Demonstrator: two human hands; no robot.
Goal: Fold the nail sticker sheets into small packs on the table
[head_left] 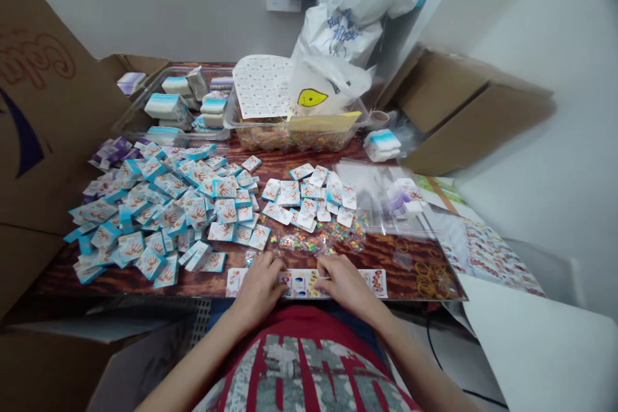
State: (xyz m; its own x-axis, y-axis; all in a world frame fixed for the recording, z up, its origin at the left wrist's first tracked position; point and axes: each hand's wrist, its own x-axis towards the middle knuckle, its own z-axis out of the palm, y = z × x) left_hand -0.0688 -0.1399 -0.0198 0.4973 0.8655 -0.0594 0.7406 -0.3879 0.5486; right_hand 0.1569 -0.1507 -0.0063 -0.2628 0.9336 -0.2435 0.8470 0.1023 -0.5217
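Note:
A long printed paper strip (300,284) with small coloured pictures lies along the table's front edge. My left hand (261,283) rests on its left part, fingers curled down onto it. On the right part my right hand (345,283) is closed in the same way, thumb pointing inward. The fingertips of both hands are partly hidden. Just beyond them lie small clear packets of colourful bits (309,237). Behind these is a loose group of small white and blue boxes (309,196) with hand pictures.
A big heap of similar boxes (164,206) covers the left. Clear tubs (338,132) and white bags (338,35) stand at the back. Yellow rubber bands (427,280) lie front right. Cardboard cartons (38,109) flank the table (371,254).

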